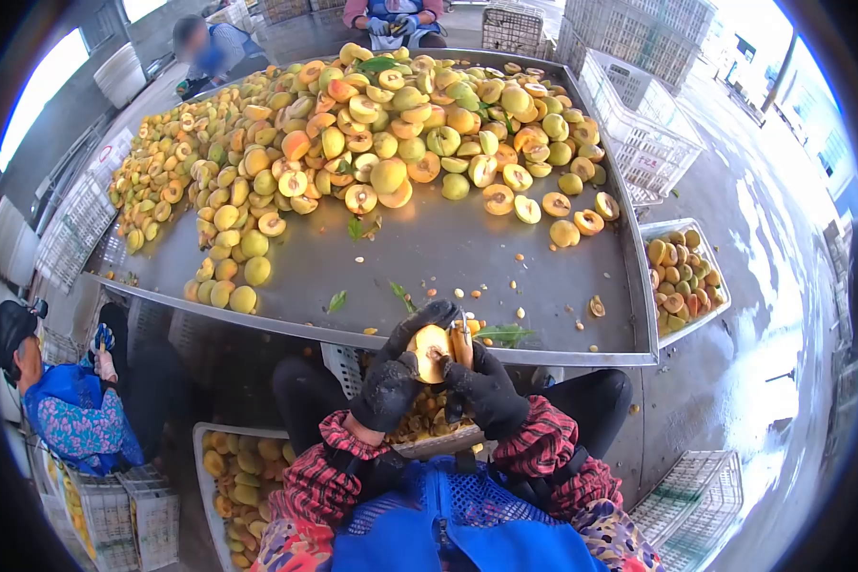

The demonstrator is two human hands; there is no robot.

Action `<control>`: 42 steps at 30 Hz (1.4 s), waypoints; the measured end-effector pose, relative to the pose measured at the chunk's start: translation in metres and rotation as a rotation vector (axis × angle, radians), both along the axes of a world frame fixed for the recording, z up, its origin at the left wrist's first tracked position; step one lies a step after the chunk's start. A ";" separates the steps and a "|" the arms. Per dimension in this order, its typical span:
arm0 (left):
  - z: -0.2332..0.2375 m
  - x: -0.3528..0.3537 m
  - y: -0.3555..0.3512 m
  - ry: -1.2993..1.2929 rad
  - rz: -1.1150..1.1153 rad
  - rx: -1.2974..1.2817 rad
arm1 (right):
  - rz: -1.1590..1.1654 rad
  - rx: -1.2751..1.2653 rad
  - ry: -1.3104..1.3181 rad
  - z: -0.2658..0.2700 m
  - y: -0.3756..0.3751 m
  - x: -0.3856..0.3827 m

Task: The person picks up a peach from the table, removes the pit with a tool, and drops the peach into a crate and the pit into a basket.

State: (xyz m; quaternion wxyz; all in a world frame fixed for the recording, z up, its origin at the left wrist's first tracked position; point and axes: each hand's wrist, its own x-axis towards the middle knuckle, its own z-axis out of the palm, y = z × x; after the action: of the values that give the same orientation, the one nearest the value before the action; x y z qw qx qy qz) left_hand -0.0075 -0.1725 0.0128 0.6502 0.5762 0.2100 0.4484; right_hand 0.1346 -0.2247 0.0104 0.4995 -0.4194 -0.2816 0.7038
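Peach half (431, 353) below the table (429, 253) edge
The gloved left hand (394, 379) grips the peach half; the right hand (488, 389) is clenched around a small tool (461, 343) against it.

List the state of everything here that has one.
left hand: gloved, shut on peach
peach: cut open, cut face up
right hand: gloved, shut on tool
tool: tip at the peach
table: heaped with whole and halved fruit
crate: part filled with fruit
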 end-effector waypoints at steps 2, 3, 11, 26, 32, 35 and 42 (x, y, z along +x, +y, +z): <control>0.003 0.006 -0.007 -0.258 -0.058 -0.222 | 0.021 0.023 -0.036 0.002 -0.005 0.002; 0.005 0.008 -0.010 -0.387 -0.084 -0.334 | 0.007 0.057 -0.093 0.001 -0.006 0.004; 0.016 -0.004 -0.014 0.406 0.044 0.163 | -0.019 0.179 -0.372 0.004 -0.010 0.008; 0.002 -0.008 -0.023 -0.601 0.014 -0.770 | 0.030 0.350 -0.774 0.028 -0.049 -0.010; -0.001 -0.005 -0.033 -0.593 0.067 -0.711 | 0.101 0.468 -0.943 0.009 -0.050 -0.019; -0.002 -0.008 -0.036 -0.601 0.055 -0.696 | 0.092 0.472 -0.991 0.007 -0.050 -0.022; -0.002 -0.009 -0.041 -0.550 0.121 -0.615 | 0.097 0.476 -1.086 0.001 -0.050 -0.029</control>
State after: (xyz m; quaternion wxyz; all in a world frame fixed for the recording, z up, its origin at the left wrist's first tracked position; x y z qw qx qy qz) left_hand -0.0169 -0.2133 0.0108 0.7965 0.2006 0.1862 0.5392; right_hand 0.1059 -0.2743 0.0116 0.3314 -0.5826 -0.6656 0.3282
